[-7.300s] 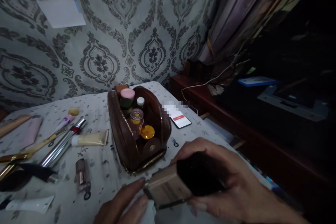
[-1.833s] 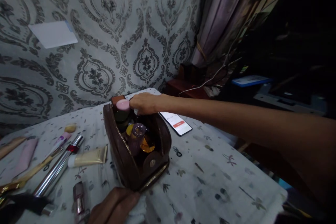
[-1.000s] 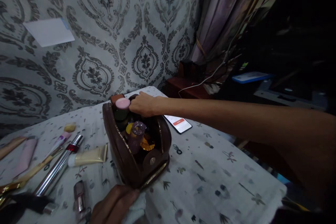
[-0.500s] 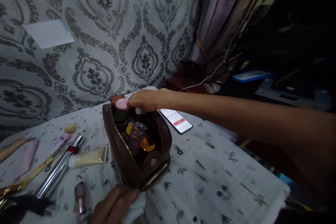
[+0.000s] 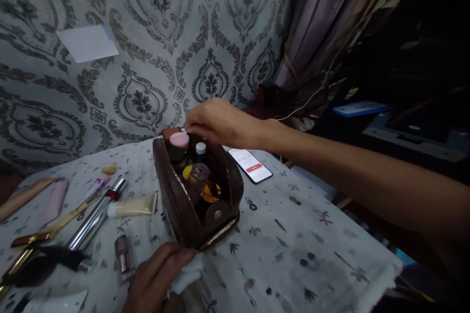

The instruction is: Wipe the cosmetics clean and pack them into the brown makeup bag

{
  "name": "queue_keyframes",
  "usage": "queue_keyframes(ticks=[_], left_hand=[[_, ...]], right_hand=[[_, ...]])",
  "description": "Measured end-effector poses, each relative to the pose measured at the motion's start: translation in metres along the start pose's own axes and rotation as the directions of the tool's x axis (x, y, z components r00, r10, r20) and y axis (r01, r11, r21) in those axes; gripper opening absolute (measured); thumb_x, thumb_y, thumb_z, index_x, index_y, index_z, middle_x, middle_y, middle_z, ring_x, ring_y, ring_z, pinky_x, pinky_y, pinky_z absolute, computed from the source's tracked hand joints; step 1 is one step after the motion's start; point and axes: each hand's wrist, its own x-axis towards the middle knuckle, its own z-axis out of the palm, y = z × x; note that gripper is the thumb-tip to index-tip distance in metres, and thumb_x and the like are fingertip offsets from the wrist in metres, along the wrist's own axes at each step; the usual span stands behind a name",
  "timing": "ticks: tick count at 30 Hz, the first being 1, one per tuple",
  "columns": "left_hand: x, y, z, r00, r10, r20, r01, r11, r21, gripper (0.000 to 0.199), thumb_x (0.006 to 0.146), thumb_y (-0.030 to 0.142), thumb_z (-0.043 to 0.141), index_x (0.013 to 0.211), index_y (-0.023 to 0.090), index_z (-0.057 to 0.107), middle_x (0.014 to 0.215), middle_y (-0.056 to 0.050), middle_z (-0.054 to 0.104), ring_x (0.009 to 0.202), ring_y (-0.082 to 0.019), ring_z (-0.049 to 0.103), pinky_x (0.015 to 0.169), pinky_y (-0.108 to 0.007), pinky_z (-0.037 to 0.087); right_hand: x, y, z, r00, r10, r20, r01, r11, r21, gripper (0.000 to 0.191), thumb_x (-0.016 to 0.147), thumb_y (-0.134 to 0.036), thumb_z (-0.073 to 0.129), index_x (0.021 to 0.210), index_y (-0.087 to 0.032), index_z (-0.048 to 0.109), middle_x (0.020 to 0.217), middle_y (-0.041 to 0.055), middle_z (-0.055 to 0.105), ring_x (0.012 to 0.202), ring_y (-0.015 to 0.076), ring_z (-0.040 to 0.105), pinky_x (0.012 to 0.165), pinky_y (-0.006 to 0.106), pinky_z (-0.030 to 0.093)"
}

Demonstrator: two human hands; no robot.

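Observation:
A brown zippered bag [image 5: 172, 190] stands open on the patterned cloth. Inside are a pink-topped jar [image 5: 179, 141], a white-capped bottle [image 5: 200, 148], a purple bottle [image 5: 199, 176] and an amber item [image 5: 210, 191]. Over the bag's far end hangs my right hand [image 5: 216, 120], its fingers bent down; their tips are partly hidden, so what they touch is unclear. At the near corner of the bag, my left hand [image 5: 161, 274] has its fingers folded around a crumpled white cloth [image 5: 186, 274].
Left of the bag lie a cream tube [image 5: 134, 205], a silver tube [image 5: 97, 215], a small lip gloss bottle [image 5: 122, 254], brushes [image 5: 97, 187] and a pink tube [image 5: 56, 200]. A lit phone [image 5: 251, 165] lies right of the bag. Behind is a patterned wall [image 5: 147, 58].
My right hand has lifted off the pink-topped jar and moved slightly up and right, leaving the jar in the bag. My left hand stays by the near corner. The view has shifted a little.

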Motion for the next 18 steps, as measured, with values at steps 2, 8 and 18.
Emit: queue_keyframes(ticks=[2, 8, 18], left_hand=[[-0.001, 0.001, -0.005, 1.000, 0.003, 0.004, -0.003, 1.000, -0.021, 0.046, 0.091, 0.006, 0.036, 0.125, 0.028, 0.058, 0.110, -0.007, 0.069, 0.104, -0.017, 0.067, 0.090, -0.024, 0.051], [-0.024, -0.006, -0.014, 0.999, 0.037, -0.005, -0.037, 0.998, 0.041, 0.051, 0.089, 0.007, 0.045, 0.134, 0.028, 0.054, 0.116, -0.006, 0.071, 0.108, -0.016, 0.067, 0.092, -0.021, 0.051], [-0.034, -0.005, -0.058, 0.917, -0.392, -0.075, 0.361, 0.895, -0.262, 0.021, 0.098, 0.033, 0.047, 0.089, 0.020, 0.061, 0.078, -0.001, 0.067, 0.071, -0.015, 0.062, 0.067, -0.023, 0.047]], right_hand=[[-0.014, -0.013, -0.003, 0.994, -0.023, -0.107, 0.024, 1.000, 0.011, 0.025, 0.097, -0.027, 0.057, 0.077, -0.014, 0.065, 0.069, -0.0006, 0.057, 0.064, 0.0102, 0.045, 0.063, 0.025, 0.028], [-0.060, -0.061, 0.008, 0.955, -0.056, -0.291, 0.109, 0.980, 0.169, 0.036, 0.100, -0.031, 0.054, 0.070, -0.014, 0.060, 0.060, -0.0030, 0.052, 0.053, 0.0075, 0.044, 0.055, 0.024, 0.030], [-0.075, -0.156, 0.100, 0.976, -0.134, -0.169, 0.202, 0.842, 0.500, 0.022, 0.100, -0.023, 0.050, 0.114, -0.022, 0.068, 0.090, 0.0042, 0.074, 0.077, 0.0153, 0.071, 0.071, 0.025, 0.054]])
